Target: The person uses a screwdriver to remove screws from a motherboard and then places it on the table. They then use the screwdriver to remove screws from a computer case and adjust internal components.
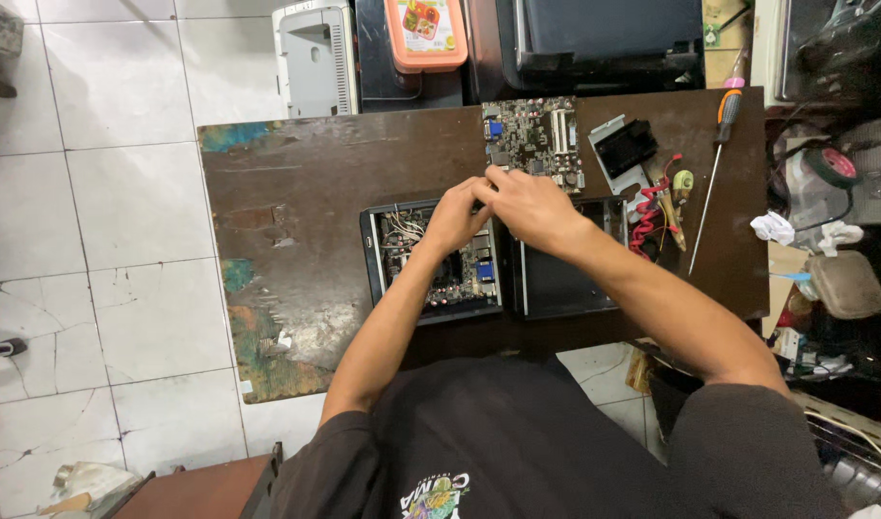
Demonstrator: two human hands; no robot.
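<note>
From the head view, looking straight down, both hands meet over the far edge of the open computer case (439, 258), which lies on a worn dark table (306, 202). The left hand (457, 215) is curled, fingers bent down onto the back rim of the case; whether it pinches anything I cannot tell. The right hand (529, 204) lies just beside it at three o'clock, fingers folded and touching the left hand's fingertips; what it grips, if anything, is hidden.

At twelve o'clock from the hands, touching them, lies one bare circuit board (534, 140), flush with the table's far edge. A second black tray section (563, 279) sits against the case at its three o'clock side, under the right forearm.

Open room: the table's left half, at nine o'clock from the case, is bare, peeling wood right out to the edge. The right side is crowded: one metal bracket with a black part (621, 151), one red coiled cable (645, 223), and one long screwdriver with an orange handle (717, 154) lying slantwise near the right edge. Beyond the far edge stand one grey printer (316, 60) and one orange-lidded box (425, 35). White floor tiles (104, 240) lie open at nine o'clock.
</note>
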